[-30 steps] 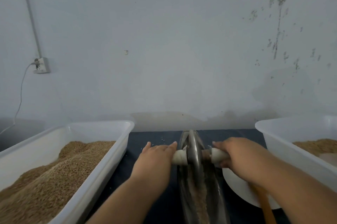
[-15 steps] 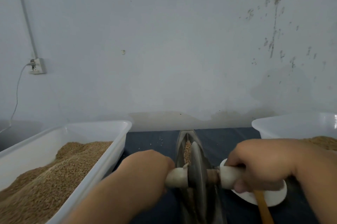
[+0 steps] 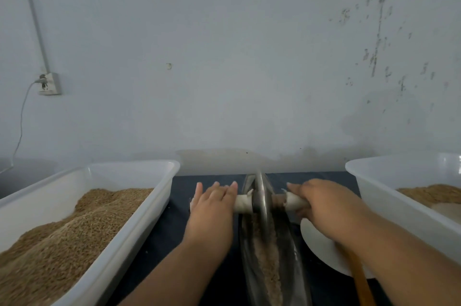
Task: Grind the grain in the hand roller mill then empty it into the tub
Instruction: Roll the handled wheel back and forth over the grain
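The hand roller mill is a narrow metal trough (image 3: 290,238) on a dark cloth, with a metal wheel (image 3: 260,196) standing in it near the far end. Brown crushed grain (image 3: 267,255) lies along the trough behind the wheel. A pale axle handle sticks out on each side of the wheel. My left hand (image 3: 212,208) presses on the left handle (image 3: 243,203) with straight fingers. My right hand (image 3: 324,206) lies over the right handle (image 3: 291,202), thumb curled under it. A white tub (image 3: 389,196) at the right holds ground brown material (image 3: 434,193).
A long white tub (image 3: 139,221) heaped with whole grain (image 3: 74,231) stands at the left. A white plate (image 3: 316,243) with a brown wooden stick (image 3: 359,278) across it lies under my right forearm. The wall is close behind, with a socket and cable (image 3: 48,83) at the left.
Both hands have pushed the wheel away from me, from the middle of the trough to its far end. My left fingers have straightened over the handle.
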### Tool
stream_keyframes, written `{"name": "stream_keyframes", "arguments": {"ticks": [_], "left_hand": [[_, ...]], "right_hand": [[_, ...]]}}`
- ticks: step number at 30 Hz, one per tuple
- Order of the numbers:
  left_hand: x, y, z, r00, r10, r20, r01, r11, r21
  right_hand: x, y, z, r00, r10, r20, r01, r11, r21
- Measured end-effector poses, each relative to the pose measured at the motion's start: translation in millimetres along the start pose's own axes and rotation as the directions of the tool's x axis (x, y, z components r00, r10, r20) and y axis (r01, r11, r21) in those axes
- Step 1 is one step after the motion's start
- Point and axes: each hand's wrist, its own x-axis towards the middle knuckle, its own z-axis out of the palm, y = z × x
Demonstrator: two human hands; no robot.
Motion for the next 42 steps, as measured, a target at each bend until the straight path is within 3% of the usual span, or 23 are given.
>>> {"name": "stream_keyframes", "arguments": {"ticks": [3,6,8,11,15,19,22,25,30,32,34,38,42], "left_hand": [[-1.8,3.5,12.7,0.996,-0.019,-0.083,0.022,0.999,0.042],[-7.1,5.6,14.6,0.999,0.004,-0.046,0.001,0.993,0.114],[-10.7,3.5,5.2,0.999,0.047,0.008,-0.047,0.994,0.098],[-17.0,1.2,-24.7,0.990,0.141,0.028,-0.142,0.988,0.056],[-36.7,2.6,-68.0,0.942,0.260,0.210,-0.277,0.959,0.058],[-50.7,2.6,-99.7,0.887,0.297,0.353,-0.318,0.948,0.004],[-47.8,-0.2,-97.6,0.879,0.284,0.384,-0.287,0.957,-0.049],[-31.2,-4.2,-68.9,0.918,0.216,0.333,-0.201,0.976,-0.078],[-6.6,-4.9,-4.7,0.999,0.040,-0.027,-0.041,0.999,-0.028],[-3.3,-5.4,10.4,0.995,-0.028,-0.091,0.025,0.999,-0.040],[-2.5,-6.1,19.1,0.992,-0.055,-0.112,0.052,0.998,-0.030],[-6.9,-5.9,17.7,0.995,-0.038,-0.095,0.036,0.999,-0.030],[-15.1,-3.2,-15.4,0.995,0.094,-0.045,-0.094,0.996,0.006]], "right_hand": [[2.4,4.8,21.8,0.987,0.000,-0.160,0.000,1.000,-0.002],[2.6,4.2,24.8,0.988,0.027,-0.149,-0.028,1.000,-0.010],[0.2,2.5,12.5,0.998,0.021,-0.060,-0.021,1.000,-0.006],[-9.7,2.8,-22.2,0.975,-0.033,0.218,0.013,0.995,0.094],[-28.3,3.3,-69.5,0.842,-0.131,0.523,0.062,0.987,0.148],[-35.9,1.5,-89.3,0.752,-0.210,0.624,0.141,0.977,0.159],[-35.0,-1.9,-85.1,0.770,-0.171,0.615,0.133,0.985,0.107],[-28.8,-2.8,-70.4,0.858,-0.088,0.506,0.040,0.994,0.104],[-5.6,-1.3,-13.0,0.990,0.049,0.134,-0.047,0.999,-0.016],[-1.7,1.9,9.5,0.996,0.056,-0.063,-0.058,0.998,-0.037],[-0.4,5.3,20.5,0.984,0.062,-0.164,-0.073,0.995,-0.062],[1.8,3.6,17.8,0.990,0.049,-0.136,-0.065,0.991,-0.114],[-8.6,6.8,-24.0,0.974,0.019,0.226,-0.024,0.999,0.021]]}}
